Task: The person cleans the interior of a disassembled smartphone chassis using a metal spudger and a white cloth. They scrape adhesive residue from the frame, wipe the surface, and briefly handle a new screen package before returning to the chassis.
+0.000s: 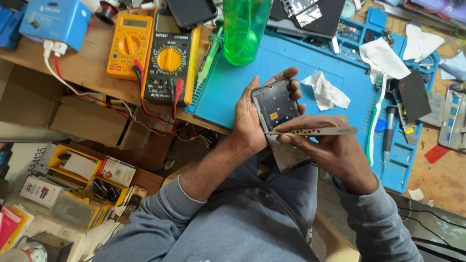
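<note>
At the near edge of a cluttered tabletop, the person's left hand has its fingers wrapped around an opened phone, gripping it by both long sides with the dark inner frame facing up. The right hand pinches silver tweezers between thumb and forefinger, fingers closed on the shaft, the tip lying across the lower end of the phone. Both hands hover over the person's lap, just off the front edge of a blue mat.

On the mat, at 1 o'clock from the phone, lies a crumpled white tissue. At 3 o'clock, a white-and-green toothbrush lies lengthwise beside a dark-handled tool. A second white cloth sits at 2 o'clock, near the mat's far right corner. A green bottle stands at 11 o'clock on the mat's far left corner.

Left of the mat, at 10 o'clock, a black-and-yellow multimeter lies beside a yellow multimeter, their red and black leads trailing off the tabletop edge. A blue box sits at the far left.
</note>
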